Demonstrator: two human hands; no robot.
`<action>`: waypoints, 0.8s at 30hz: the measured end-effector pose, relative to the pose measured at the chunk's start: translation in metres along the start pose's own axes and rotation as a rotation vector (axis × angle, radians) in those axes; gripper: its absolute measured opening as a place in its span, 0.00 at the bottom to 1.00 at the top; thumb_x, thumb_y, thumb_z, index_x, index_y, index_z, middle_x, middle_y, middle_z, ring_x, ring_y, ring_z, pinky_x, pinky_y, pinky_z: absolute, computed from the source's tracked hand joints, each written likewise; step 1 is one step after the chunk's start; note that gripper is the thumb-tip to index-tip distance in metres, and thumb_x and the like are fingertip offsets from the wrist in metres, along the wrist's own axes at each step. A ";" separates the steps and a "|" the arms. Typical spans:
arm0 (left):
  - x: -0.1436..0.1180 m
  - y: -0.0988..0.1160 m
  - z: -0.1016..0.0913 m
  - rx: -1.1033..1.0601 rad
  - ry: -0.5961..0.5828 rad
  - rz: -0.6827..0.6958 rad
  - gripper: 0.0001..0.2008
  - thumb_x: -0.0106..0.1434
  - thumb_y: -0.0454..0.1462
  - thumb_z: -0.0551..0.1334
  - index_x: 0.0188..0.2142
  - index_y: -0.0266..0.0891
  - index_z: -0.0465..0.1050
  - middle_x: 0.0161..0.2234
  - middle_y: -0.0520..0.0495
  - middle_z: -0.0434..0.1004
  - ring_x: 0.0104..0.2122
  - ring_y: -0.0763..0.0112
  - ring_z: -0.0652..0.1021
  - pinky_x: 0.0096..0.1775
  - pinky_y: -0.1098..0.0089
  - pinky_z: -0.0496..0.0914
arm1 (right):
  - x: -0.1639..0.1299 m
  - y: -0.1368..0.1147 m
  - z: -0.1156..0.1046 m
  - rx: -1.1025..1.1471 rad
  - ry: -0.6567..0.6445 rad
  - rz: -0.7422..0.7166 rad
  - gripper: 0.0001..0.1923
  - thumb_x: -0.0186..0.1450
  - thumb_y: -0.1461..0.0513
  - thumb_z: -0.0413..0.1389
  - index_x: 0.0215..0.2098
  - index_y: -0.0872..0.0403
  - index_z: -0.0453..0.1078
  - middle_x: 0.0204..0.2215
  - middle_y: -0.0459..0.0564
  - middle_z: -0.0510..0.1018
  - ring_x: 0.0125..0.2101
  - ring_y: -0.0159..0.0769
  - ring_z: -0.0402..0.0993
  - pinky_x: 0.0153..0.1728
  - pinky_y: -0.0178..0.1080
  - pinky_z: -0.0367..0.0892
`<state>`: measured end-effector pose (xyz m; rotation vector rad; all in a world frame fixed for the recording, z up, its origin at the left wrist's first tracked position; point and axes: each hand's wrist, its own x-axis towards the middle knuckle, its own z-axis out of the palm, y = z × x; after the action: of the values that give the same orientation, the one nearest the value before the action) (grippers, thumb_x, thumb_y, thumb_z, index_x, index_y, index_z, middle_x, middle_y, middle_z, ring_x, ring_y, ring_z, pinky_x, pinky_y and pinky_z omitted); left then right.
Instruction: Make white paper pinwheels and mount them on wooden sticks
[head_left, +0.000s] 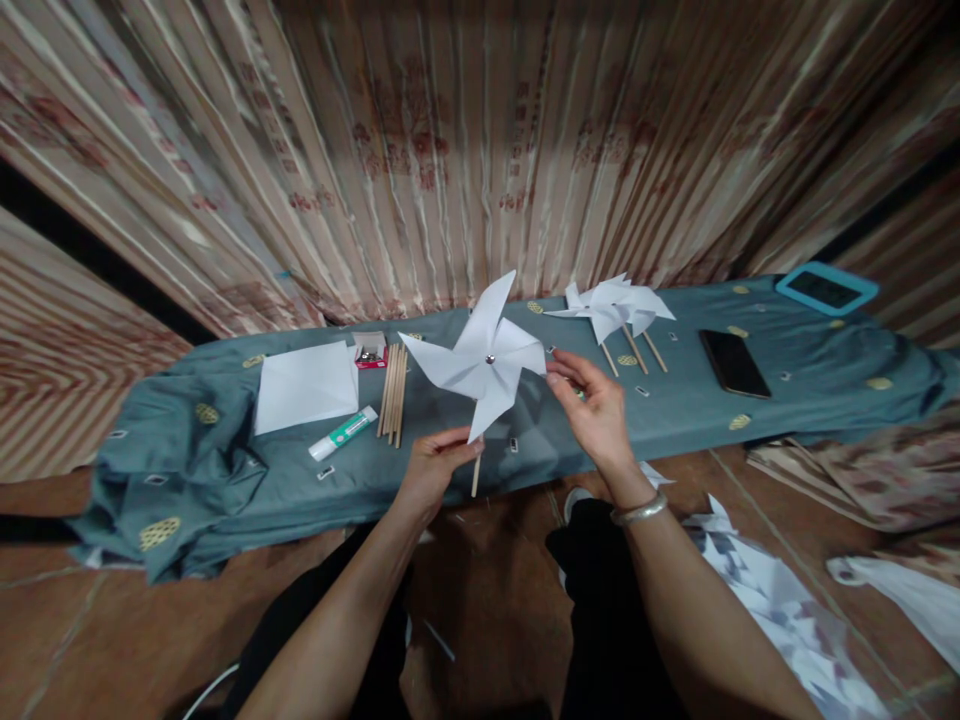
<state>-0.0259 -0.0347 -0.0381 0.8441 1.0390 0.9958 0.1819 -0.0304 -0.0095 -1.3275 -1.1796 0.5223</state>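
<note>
- Above grey-green patterned cloth (675, 415), white paper pinwheel (491, 388) is held, its thin wooden stick (475, 478) pinched by left hand (437, 462).
- Right hand (598, 407) half-curled at blade edge; contact can't be confirmed.

- The left arm (337, 610) and right arm (697, 590) reach forward.
- The left hand (437, 464) pinches with its thumb (460, 456) and fingers (446, 437).
- The right hand (598, 408) is higher, fingers bent, maybe pinching; it's hard to see.

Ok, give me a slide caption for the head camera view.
Left hand holds a white pinwheel by its wooden stick, right hand beside one blade.
</note>
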 end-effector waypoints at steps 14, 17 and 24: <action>0.002 0.003 -0.001 -0.033 0.075 -0.004 0.19 0.32 0.39 0.78 0.28 0.39 0.82 0.28 0.46 0.83 0.28 0.70 0.78 0.43 0.65 0.71 | -0.009 -0.004 0.005 0.236 -0.059 0.211 0.17 0.50 0.54 0.67 0.36 0.53 0.76 0.25 0.45 0.81 0.27 0.32 0.74 0.35 0.38 0.69; 0.002 0.003 -0.001 -0.028 0.077 0.001 0.20 0.33 0.39 0.78 0.29 0.38 0.82 0.28 0.45 0.83 0.29 0.69 0.78 0.43 0.65 0.71 | -0.013 -0.005 0.009 0.254 -0.078 0.240 0.18 0.48 0.54 0.68 0.35 0.53 0.76 0.24 0.44 0.81 0.26 0.32 0.75 0.34 0.38 0.69; 0.002 0.003 0.000 -0.026 0.091 0.004 0.20 0.33 0.40 0.77 0.29 0.39 0.82 0.28 0.46 0.83 0.30 0.67 0.79 0.45 0.63 0.71 | -0.021 -0.009 0.018 0.350 -0.124 0.343 0.20 0.44 0.53 0.70 0.33 0.52 0.75 0.24 0.44 0.81 0.25 0.32 0.75 0.32 0.37 0.70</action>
<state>-0.0267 -0.0315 -0.0361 0.7852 1.0999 1.0569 0.1552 -0.0424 -0.0118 -1.2071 -0.9086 1.0232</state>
